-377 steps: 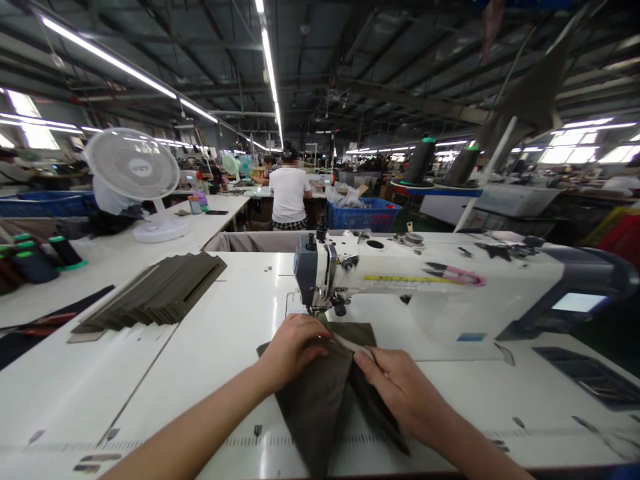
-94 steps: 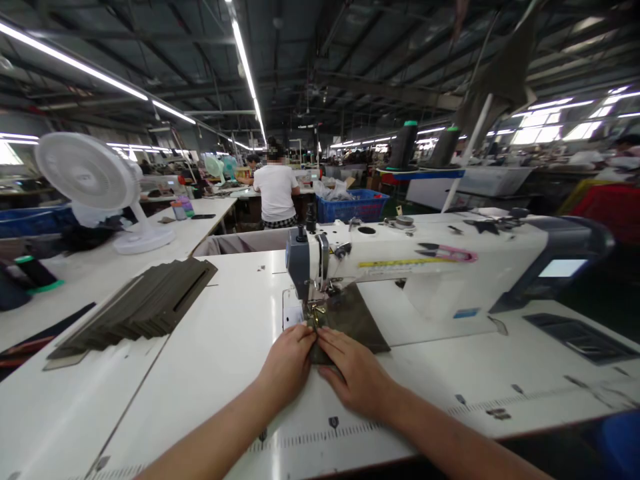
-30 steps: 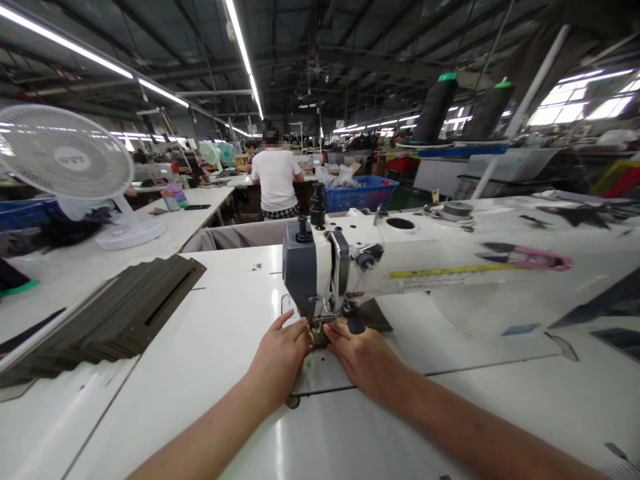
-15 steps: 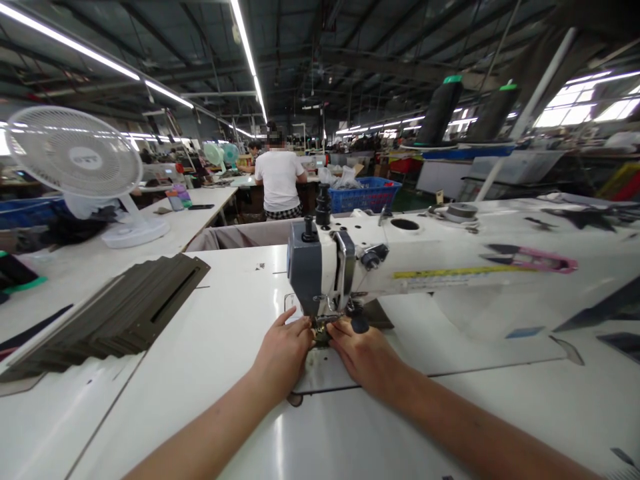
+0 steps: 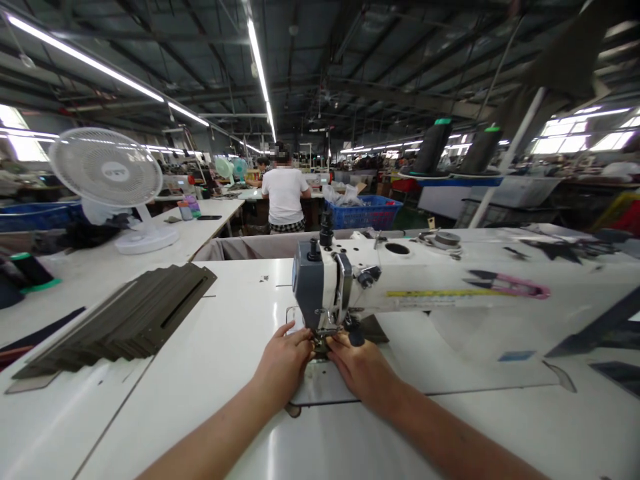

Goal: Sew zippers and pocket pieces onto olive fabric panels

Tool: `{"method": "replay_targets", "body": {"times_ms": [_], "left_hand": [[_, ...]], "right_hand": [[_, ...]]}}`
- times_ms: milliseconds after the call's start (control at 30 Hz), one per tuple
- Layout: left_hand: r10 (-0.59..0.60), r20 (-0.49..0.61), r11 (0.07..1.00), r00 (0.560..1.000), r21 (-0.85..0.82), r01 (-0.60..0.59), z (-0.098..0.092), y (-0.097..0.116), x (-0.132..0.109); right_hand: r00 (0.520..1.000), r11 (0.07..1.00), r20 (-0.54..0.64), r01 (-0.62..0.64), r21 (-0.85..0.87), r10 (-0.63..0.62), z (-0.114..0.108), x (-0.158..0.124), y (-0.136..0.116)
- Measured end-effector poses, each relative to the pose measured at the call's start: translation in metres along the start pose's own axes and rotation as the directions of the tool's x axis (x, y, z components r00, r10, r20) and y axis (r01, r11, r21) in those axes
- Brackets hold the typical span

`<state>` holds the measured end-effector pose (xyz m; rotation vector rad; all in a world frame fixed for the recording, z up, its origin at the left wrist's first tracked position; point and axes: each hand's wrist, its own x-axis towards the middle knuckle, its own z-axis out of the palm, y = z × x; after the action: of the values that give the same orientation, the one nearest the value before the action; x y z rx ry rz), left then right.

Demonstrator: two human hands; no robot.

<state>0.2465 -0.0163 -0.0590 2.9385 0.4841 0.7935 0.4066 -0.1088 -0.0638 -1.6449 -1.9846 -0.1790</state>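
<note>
A white and grey sewing machine (image 5: 313,283) stands in front of me, its needle area between my two hands. My left hand (image 5: 284,360) is on the left of the presser foot, fingertips drawn together at a dark olive fabric piece (image 5: 374,329), one finger sticking out. From the right, my right hand (image 5: 363,363) holds the same piece with bent fingers close to the needle. Most of the piece is hidden under the hands and machine head; a corner shows behind, to the right.
A fanned stack of olive pieces (image 5: 125,317) lies on the left of the table. Pink-handled thread snips (image 5: 515,285) rest on the machine arm. Farther off are a white fan (image 5: 107,170), a blue basket (image 5: 365,212), thread cones (image 5: 433,148) and a person in a white shirt (image 5: 285,193).
The view has tilted up slightly and shifted, so the scene sits a little lower. Both hands stay at the needle, with hardly any visible movement.
</note>
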Motion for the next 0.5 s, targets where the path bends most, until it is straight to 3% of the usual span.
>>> {"method": "replay_targets", "body": {"times_ms": [100,200,300,367,433,500], "left_hand": [[-0.039,0.022,0.999,0.999,-0.025,0.039,-0.004,-0.002,0.0],[-0.075,0.07,0.996,0.995,-0.032,0.077,-0.017,0.005,-0.001],[-0.032,0.073,0.998,0.997,-0.046,0.036,-0.029,0.026,-0.006],[0.096,0.089,0.993,0.991,-0.08,-0.089,-0.031,0.042,-0.012],[0.232,0.129,0.967,0.964,-0.137,-0.215,-0.028,0.054,-0.017],[0.26,0.143,0.95,0.955,-0.217,-0.226,-0.022,0.058,-0.02]], "right_hand": [[0.999,0.998,0.017,0.042,-0.049,-0.041,-0.011,-0.005,0.014],[0.999,0.949,-0.009,-0.047,-0.31,0.046,-0.025,-0.015,0.024],[0.993,0.889,0.015,-0.094,-0.449,0.113,-0.034,-0.035,0.008],[0.996,0.933,0.038,-0.062,-0.355,0.081,-0.036,-0.052,-0.017],[0.997,0.989,0.063,-0.037,-0.14,0.046,-0.037,-0.068,-0.045],[0.986,0.984,0.126,-0.13,0.125,0.114,-0.041,-0.081,-0.066]]}}
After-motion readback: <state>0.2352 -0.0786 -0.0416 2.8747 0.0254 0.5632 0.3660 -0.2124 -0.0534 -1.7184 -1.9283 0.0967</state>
